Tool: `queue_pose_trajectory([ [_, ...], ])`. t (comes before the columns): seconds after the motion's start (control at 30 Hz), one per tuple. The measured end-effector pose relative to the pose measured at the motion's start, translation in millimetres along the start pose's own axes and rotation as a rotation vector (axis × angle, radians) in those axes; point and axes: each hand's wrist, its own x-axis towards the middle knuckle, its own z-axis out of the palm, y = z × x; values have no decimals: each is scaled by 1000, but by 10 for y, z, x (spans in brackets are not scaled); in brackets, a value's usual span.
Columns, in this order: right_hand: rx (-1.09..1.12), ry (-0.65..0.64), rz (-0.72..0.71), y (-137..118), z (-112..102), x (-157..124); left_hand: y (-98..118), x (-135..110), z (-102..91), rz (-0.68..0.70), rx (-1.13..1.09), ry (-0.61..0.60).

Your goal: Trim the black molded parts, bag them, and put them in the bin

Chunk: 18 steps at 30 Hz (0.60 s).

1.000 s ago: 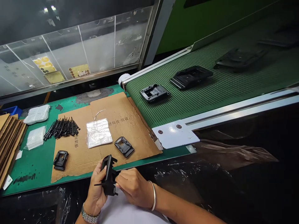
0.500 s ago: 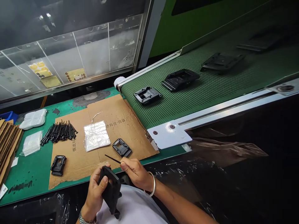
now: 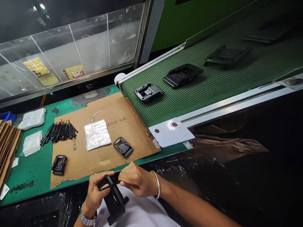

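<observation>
My left hand grips a black plastic part just off the near edge of the bench, holding it tilted on edge. My right hand pinches a thin black pin and holds it across the top of that part, its tip by my left fingers. A bundle of the same black pins lies on the green mat at the left. On the brown cardboard sheet lie two more black parts and a clear plastic bag.
A green conveyor belt runs up to the right with three black parts on it, the nearest close to the belt's end. White bag stacks and cardboard pieces sit at the left. Black plastic film covers the right foreground.
My right hand brought the pin down from above the cardboard onto the part. My left hand turned the part and raised it slightly. The parts on the belt have crept along.
</observation>
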Motion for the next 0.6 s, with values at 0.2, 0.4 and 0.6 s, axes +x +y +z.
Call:
queue_pose_trajectory([
  [0.2,130,-80,-35,-114,-8,-139,27,83,-70,-18,-34,82],
  [0.4,348,110,412,-50,47,-87,140,226,-137,38,164,-69],
  [0.6,259,260,491,-6,143,19,263,378,104,85,-123,312],
])
